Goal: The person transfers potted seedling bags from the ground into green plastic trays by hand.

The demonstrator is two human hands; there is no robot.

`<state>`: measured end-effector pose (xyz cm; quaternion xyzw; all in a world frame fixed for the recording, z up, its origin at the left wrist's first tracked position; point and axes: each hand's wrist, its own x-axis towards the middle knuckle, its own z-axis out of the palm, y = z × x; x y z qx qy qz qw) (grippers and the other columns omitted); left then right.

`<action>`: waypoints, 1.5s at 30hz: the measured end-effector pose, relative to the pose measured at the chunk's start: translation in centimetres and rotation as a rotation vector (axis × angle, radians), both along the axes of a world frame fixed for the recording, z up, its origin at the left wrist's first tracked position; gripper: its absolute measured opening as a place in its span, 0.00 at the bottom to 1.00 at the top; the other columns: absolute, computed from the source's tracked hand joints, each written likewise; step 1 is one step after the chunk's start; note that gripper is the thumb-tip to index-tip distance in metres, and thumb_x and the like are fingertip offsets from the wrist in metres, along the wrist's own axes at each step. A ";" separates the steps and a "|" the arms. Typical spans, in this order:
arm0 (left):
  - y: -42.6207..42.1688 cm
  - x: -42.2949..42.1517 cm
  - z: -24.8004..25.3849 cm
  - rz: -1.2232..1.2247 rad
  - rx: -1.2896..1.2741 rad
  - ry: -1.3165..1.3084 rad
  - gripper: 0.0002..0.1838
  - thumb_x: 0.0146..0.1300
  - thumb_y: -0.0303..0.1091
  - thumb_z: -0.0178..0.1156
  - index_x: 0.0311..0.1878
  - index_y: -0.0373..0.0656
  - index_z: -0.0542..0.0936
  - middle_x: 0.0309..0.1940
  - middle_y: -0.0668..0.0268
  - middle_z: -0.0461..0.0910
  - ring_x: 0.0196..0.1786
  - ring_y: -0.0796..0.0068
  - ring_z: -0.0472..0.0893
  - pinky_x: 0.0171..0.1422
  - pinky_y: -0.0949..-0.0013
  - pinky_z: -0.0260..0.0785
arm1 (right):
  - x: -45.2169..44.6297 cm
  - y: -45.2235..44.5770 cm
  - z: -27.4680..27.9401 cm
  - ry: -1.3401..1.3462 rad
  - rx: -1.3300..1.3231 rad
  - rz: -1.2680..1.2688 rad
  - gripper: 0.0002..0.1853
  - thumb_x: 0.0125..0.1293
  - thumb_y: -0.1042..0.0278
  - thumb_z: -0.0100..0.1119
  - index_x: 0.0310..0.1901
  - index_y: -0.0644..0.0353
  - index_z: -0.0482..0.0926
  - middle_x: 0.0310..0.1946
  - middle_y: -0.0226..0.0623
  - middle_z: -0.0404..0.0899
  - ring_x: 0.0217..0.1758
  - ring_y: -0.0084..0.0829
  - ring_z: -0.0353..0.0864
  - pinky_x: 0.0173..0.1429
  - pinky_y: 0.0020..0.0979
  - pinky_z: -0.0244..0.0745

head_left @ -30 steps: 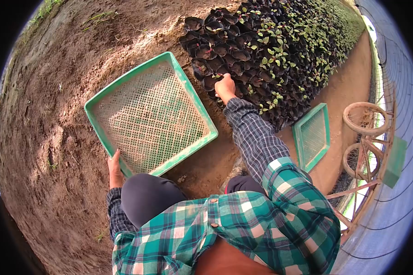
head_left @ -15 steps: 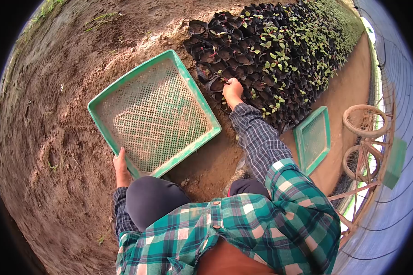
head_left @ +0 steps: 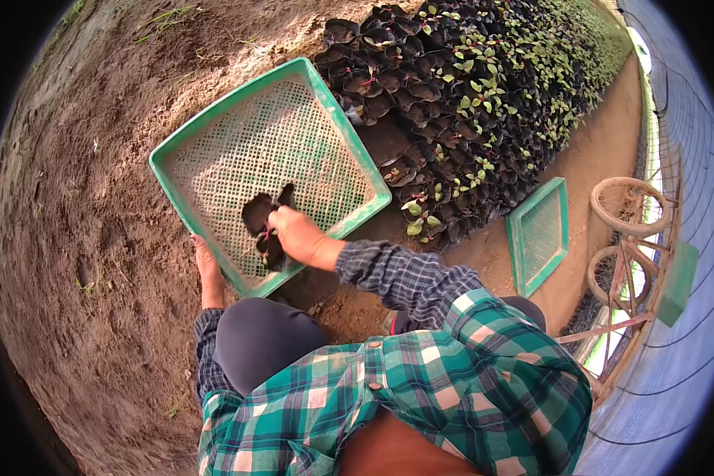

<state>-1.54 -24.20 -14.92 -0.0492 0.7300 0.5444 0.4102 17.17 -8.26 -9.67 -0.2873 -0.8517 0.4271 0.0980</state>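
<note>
A square green tray (head_left: 345, 127) with a dirt-stained mesh bottom lies tilted in front of my knees. My left hand (head_left: 209, 268) grips its lower left rim, fingers partly hidden. Inside the tray's near corner, my right hand (head_left: 297, 236) is closed on black seedling bags (head_left: 260, 214), with a reddish stem and a small leaf showing. How many bags are held, and whether they touch the mesh, I cannot tell. To the right of the tray stands a dense block of black bags with green-leaved seedlings (head_left: 484, 103); a bare soil gap shows at its near left edge.
A second green tray (head_left: 565, 214) lies on the ground at the right. Beyond it stands a rusty two-wheeled cart (head_left: 631, 262) beside netting and blue sheeting (head_left: 690, 357). Bare brown soil (head_left: 79, 190) stretches over the left side.
My right hand has moved from the block of seedlings left and down into the tray, bringing black bags with it. A soil gap now shows in the block. The left hand stays on the rim.
</note>
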 end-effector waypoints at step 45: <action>-0.8 -0.8 -5.2 -0.109 -0.396 0.469 0.46 0.73 0.68 0.31 0.28 0.31 0.81 0.19 0.53 0.76 0.27 0.57 0.76 0.37 0.53 0.66 | 3.0 9.7 35.8 1.163 -0.089 0.317 0.06 0.68 0.61 0.62 0.44 0.47 0.82 0.39 0.20 0.80 0.46 0.21 0.75 0.50 0.34 0.67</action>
